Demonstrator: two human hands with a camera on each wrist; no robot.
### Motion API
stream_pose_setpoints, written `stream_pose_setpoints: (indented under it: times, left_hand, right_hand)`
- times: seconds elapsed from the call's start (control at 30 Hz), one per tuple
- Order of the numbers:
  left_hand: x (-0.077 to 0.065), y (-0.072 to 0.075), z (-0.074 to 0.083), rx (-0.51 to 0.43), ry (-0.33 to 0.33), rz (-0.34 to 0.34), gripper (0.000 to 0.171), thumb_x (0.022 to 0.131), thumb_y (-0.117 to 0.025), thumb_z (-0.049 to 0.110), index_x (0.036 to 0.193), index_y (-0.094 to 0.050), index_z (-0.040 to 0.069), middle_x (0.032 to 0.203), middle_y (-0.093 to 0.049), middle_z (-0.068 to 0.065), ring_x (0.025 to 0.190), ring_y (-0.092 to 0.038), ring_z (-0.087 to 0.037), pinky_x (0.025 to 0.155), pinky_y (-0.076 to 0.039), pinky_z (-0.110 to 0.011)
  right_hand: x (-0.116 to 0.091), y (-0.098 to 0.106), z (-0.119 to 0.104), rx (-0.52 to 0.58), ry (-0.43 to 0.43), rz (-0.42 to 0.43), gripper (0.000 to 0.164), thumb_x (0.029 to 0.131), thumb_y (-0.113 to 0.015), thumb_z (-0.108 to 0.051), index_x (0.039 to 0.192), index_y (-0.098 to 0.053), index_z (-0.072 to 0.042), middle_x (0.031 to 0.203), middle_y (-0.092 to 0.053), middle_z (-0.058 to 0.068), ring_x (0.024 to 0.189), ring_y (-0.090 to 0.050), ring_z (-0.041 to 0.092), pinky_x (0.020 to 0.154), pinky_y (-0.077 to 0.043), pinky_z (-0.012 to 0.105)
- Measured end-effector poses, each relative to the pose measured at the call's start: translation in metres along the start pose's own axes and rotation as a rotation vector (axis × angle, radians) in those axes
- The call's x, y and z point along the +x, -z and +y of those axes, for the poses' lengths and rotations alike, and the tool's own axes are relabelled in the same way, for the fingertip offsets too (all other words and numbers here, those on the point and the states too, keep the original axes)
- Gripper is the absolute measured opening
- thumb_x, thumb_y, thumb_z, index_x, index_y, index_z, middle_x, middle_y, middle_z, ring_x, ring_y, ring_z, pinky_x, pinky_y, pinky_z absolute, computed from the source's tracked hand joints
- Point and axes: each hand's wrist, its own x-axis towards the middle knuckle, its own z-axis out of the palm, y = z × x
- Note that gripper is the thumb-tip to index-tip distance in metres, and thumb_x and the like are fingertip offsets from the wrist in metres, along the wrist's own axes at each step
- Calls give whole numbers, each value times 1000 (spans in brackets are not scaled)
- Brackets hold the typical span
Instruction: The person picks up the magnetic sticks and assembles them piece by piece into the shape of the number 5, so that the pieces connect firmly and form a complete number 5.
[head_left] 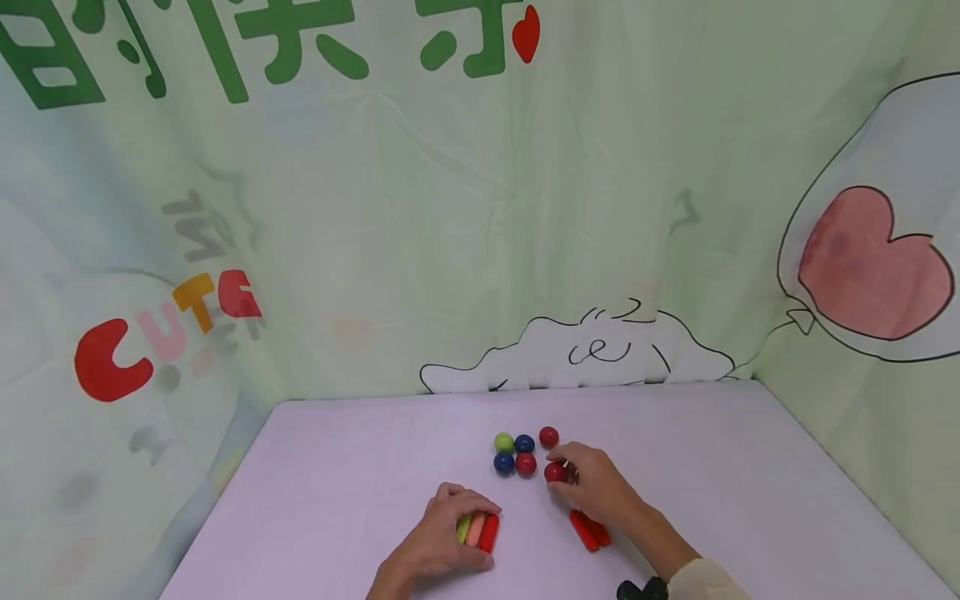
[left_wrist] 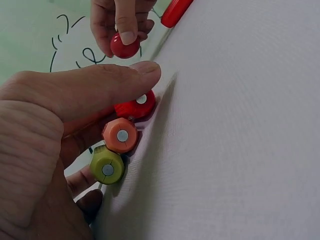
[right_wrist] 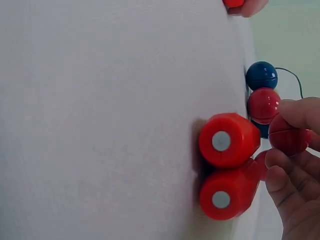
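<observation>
My left hand [head_left: 438, 535] curls around three short magnetic sticks lying side by side: a yellow-green stick [left_wrist: 108, 167], an orange-pink stick [left_wrist: 120, 135] and a red stick [head_left: 489, 533]. Grey metal discs show on their ends in the left wrist view. Between thumb and fingers, my right hand [head_left: 600, 487] pinches a red ball [head_left: 555, 472]. Just left of that hand, a yellow-green ball [head_left: 504, 442], two blue balls [head_left: 504, 463] and a red ball [head_left: 526, 464] sit clustered. Another red ball [head_left: 549, 437] lies slightly apart, behind the pinched one.
Two red magnetic sticks [head_left: 588, 532] lie together on the white table [head_left: 337, 467], beneath my right forearm. A black object [head_left: 642, 590] shows at the bottom edge by the right sleeve. A printed curtain [head_left: 450, 233] hangs behind the table.
</observation>
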Motion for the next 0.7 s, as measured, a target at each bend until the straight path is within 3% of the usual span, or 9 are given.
stream_pose_setpoints:
  times: [0.43, 0.7]
  left_hand:
    - [-2, 1, 9, 108, -5, -8, 53, 72, -91, 30, 119, -69, 42, 123, -56, 14, 118, -40, -21, 89, -49, -46]
    - [-2, -3, 6, 157, -29, 7, 53, 73, -90, 31, 121, -68, 42, 123, -57, 18, 119, -40, -18, 91, -48, -46]
  right_hand:
    - [-18, 9, -3, 32, 59, -22, 41, 78, -87, -10, 116, -73, -11, 99, -65, -4, 86, -56, 14, 70, -53, 21]
    - [-24, 8, 0, 67, 102, -20, 37, 79, -86, -11, 114, -73, -9, 96, -65, -5, 85, -57, 15, 70, -53, 22]
